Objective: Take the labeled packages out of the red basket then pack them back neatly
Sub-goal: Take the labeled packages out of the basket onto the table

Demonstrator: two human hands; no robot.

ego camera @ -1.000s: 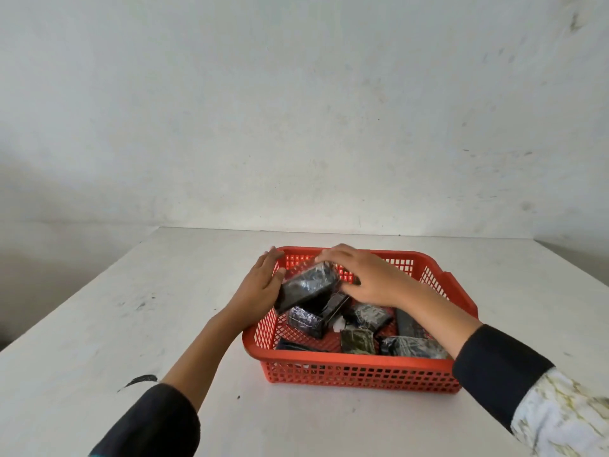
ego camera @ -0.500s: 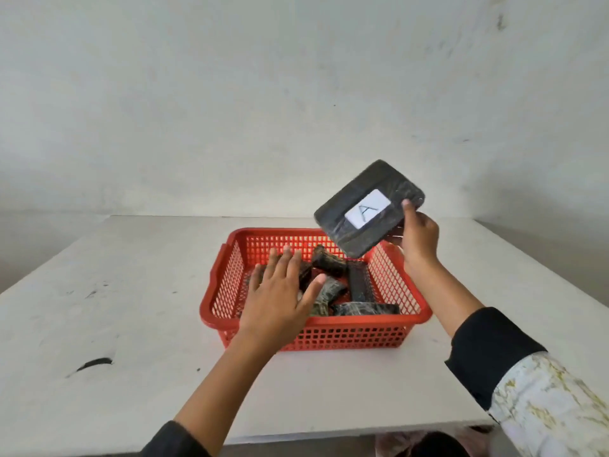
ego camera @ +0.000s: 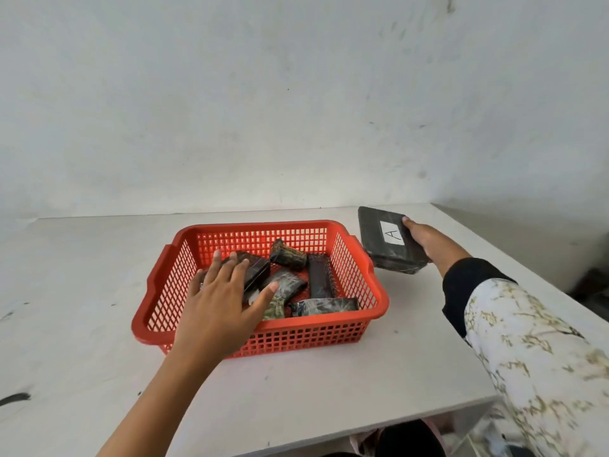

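Note:
A red plastic basket [ego camera: 359, 258] sits mid-table with several dark wrapped packages [ego camera: 318, 275] lying jumbled inside. My right hand [ego camera: 425, 239] grips a flat black package with a white label marked "A" [ego camera: 385, 242], holding it low over the table just right of the basket. My left hand [ego camera: 224, 295] hovers over the basket's left half, fingers spread, above a black package [ego camera: 255, 268]; whether it touches that package I cannot tell.
The white table [ego camera: 82, 308] has a near edge at the lower right and a right edge beyond my right hand. A white wall stands behind. Dark smudges mark the table's left side [ego camera: 14, 398].
My right hand has lowered the "A" package from head height down to table level right of the basket. My left hand stays spread over the basket's packages.

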